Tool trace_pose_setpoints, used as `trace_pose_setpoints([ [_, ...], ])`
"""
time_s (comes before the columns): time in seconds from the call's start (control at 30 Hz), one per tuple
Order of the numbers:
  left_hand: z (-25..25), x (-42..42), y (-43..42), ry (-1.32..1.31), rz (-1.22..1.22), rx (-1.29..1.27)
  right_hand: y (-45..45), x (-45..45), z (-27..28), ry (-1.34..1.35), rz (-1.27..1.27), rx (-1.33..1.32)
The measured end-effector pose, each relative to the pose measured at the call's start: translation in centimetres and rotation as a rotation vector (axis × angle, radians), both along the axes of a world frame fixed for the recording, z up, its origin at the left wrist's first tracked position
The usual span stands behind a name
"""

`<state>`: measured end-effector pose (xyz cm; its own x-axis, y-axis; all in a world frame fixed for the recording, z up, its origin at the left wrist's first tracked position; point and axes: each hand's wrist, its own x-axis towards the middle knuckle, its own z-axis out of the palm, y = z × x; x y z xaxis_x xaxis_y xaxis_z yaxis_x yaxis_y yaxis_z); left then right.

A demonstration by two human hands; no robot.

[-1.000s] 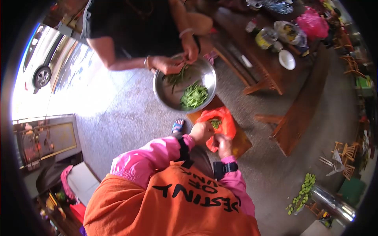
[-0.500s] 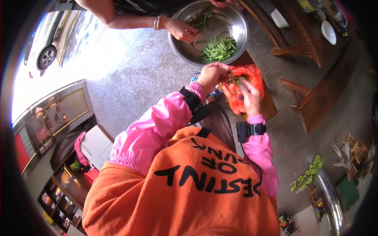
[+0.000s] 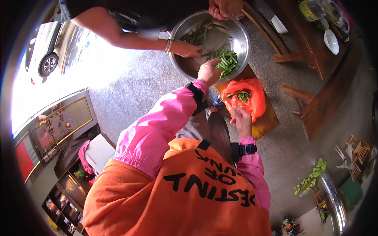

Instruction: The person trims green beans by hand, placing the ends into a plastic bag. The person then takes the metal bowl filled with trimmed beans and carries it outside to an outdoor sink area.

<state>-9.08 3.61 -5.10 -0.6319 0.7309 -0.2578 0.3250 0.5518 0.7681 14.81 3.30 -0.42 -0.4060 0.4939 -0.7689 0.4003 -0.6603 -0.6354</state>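
Observation:
My left hand (image 3: 209, 72) reaches over the near rim of a wide steel basin (image 3: 245, 55), at the pile of cut green beans (image 3: 227, 64). Its fingertips are hidden against the beans, so whether they grip any is unclear. Just below a red plastic bag (image 3: 258, 98) is my right hand (image 3: 241, 120), thumb and fingers pinched together; anything between them is too small to make out. Inside the open bag lie small green trimmings (image 3: 244, 96) and a longer bean piece. Across the basin, another person's hand (image 3: 187, 49) reaches in near longer untrimmed beans (image 3: 197, 36).
The bag rests on a wooden stool (image 3: 267, 118). The other person's second hand (image 3: 225, 8) is at the basin's far rim. Wooden benches (image 3: 327, 102) and a table with a white bowl (image 3: 331, 42) stand to the right. A car (image 3: 48, 65) is outside at left.
My left hand has moved from above the bag forward to the beans in the basin. My right hand has drawn back toward me. The other person's arm has reached further into the basin.

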Motion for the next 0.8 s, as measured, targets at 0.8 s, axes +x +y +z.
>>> trace_pose_setpoints([
  [0.8, -4.8, -7.0, 14.0, 0.888, -0.597, 0.037, -4.6, 4.8, -2.5, -0.116, -0.472, -0.029],
])
